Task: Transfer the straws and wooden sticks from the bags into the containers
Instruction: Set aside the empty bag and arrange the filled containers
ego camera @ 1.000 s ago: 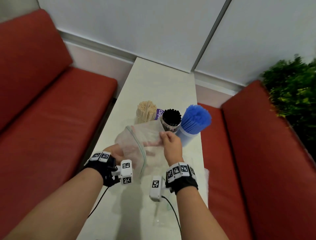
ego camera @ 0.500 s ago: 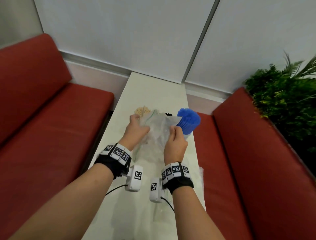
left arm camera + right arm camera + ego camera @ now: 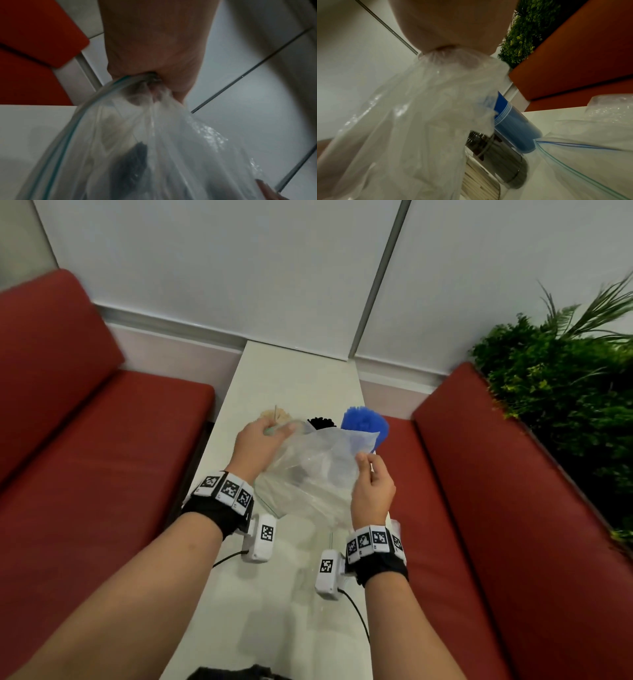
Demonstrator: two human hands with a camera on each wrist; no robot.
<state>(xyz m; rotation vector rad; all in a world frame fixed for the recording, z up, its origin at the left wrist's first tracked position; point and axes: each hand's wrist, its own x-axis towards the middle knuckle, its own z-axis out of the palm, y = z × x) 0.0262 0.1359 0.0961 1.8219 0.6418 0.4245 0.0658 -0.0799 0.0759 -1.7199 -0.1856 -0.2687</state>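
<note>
Both hands hold a clear zip bag up over the white table. My left hand grips its green zip edge near the wooden sticks. My right hand pinches the bag's far corner. Behind the bag stand the container of wooden sticks, a metal cup of black straws and a cup of blue straws. The bag looks empty.
Another zip bag lies flat on the table to the right of the cups. Red bench seats flank the narrow table. A green plant stands at the right. A wall closes the far end.
My hands have raised the bag and drawn apart, stretching it wider. The left hand has moved up to the zip edge by the sticks, the right hand back toward me.
</note>
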